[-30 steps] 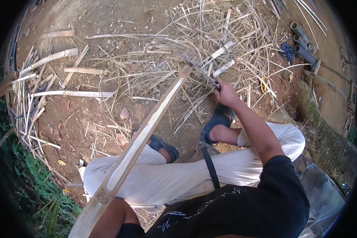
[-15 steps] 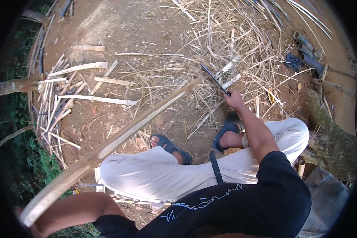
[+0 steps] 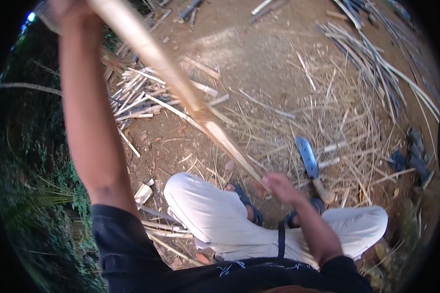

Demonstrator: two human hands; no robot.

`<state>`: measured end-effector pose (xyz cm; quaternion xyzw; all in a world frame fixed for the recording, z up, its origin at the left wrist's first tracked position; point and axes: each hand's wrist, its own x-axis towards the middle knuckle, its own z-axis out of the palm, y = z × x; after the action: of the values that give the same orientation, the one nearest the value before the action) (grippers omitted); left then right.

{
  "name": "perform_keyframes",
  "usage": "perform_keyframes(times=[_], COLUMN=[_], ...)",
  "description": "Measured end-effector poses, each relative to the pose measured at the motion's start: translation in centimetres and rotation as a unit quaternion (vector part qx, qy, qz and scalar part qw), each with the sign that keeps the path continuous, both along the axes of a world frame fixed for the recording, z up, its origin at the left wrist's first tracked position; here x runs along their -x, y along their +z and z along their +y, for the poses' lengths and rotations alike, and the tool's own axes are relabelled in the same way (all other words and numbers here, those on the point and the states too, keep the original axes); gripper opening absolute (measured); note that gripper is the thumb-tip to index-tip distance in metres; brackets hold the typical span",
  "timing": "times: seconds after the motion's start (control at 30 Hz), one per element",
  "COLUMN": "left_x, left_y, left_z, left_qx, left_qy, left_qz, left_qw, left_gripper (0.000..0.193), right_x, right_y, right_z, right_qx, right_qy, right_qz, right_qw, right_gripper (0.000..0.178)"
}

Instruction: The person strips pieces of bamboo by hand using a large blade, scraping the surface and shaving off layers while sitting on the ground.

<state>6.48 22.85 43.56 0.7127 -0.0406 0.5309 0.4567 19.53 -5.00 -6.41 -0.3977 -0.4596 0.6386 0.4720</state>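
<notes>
Bamboo (image 3: pixel 200 115) in head view, aslant from left hand (image 3: pixel 76 10) down to right hand (image 3: pixel 281 189), closure of both too blurred to tell. Likely light, stiff, springy and sharp-edged; safest hold around broad faces near both ends.

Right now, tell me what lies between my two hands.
In the head view, a long bamboo piece slants between the left hand and the right hand; the knife lies outside that stretch.
</notes>
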Motion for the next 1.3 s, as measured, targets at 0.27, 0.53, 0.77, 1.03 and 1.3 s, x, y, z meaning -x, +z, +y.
perform_keyframes(times=[0.27,0.53,0.77,1.03,1.3], left_x=[-5.0,-10.2,-6.5,3.3,5.0], left_y=[-14.2,-27.6,-28.5,-41.8,-48.6], left_z=[1.1,-6.1,-11.0,-20.5,-26.3], left_qx=[0.138,0.413,0.427,0.477,0.591], left_qy=[0.274,-0.041,0.006,-0.066,-0.046], left_qz=[0.25,0.423,0.539,0.588,0.56], left_qw=[0.919,0.805,0.726,0.651,0.579], left_gripper=[0.106,0.063,0.042,0.034,0.036], right_x=[1.2,8.2,-1.6,-13.3,-14.5], right_y=[5.7,12.2,3.2,-19.2,-24.5], right_z=[0.7,5.4,3.7,-7.8,-9.3], right_qx=[0.068,0.005,-0.024,0.296,0.245], right_qy=[-0.249,-0.356,-0.142,-0.043,-0.182], right_qz=[0.027,0.113,-0.15,-0.647,-0.646], right_qw=[0.966,0.928,0.978,0.701,0.7], right_gripper=[0.044,0.04,0.045,0.06,0.056])
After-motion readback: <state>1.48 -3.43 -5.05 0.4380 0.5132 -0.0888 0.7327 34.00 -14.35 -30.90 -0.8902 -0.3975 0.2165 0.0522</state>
